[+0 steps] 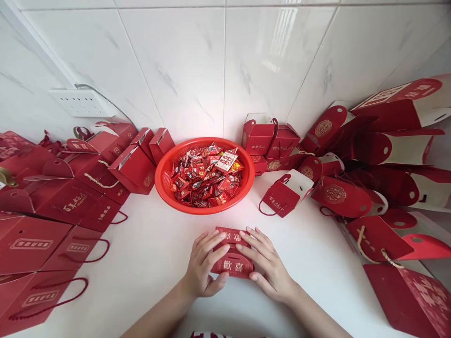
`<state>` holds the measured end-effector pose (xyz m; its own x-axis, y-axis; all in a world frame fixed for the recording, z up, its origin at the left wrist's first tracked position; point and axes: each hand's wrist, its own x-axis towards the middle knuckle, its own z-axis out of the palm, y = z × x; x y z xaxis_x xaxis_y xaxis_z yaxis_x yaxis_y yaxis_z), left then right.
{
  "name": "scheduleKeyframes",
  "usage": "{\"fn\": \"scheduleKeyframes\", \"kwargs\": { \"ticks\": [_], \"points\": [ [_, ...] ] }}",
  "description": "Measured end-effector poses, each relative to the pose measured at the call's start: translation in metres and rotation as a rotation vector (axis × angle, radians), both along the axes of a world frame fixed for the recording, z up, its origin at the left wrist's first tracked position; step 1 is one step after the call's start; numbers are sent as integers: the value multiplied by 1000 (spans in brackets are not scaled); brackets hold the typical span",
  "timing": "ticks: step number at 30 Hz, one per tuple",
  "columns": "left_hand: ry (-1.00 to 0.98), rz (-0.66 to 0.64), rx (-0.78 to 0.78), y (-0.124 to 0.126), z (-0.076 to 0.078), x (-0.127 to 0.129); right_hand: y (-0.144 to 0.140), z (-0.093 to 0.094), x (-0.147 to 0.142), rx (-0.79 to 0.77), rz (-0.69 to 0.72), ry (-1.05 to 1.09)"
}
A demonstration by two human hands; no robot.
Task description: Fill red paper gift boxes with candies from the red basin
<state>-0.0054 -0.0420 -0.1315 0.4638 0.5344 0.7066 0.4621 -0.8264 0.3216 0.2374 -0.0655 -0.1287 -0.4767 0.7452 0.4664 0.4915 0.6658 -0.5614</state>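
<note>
A small red gift box (232,265) with pale Chinese characters lies on the white table in front of me. My left hand (206,265) grips its left side, fingers over the top and thumb near the front edge. From the right, my right hand (266,265) holds the same box in a similar way, its fingertips on the upper face. Just beyond stands a red plastic basket (160,190), filled with wrapped candies (200,180). A white-and-red square packet (226,161) rests on the candies. What the box contains is hidden.
Closed red boxes with cord handles (70,202) crowd the left side. Open-topped red boxes (341,192) are stacked along the right. One open box (282,199) lies tilted right of the basket. A tiled wall (190,70) with a socket strip (82,103) bounds the back.
</note>
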Motion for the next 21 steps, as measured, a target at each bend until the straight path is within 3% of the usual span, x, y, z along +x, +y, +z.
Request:
{"fn": "scheduleKeyframes", "kwargs": {
  "ticks": [12, 21],
  "points": [
    [43, -44, -51, 5, 4, 1, 0, 12, -4, -135, 4, 31],
    [-19, -51, -32, 6, 8, 4, 0, 9, -4, -96, 20, 59]
  ]
}}
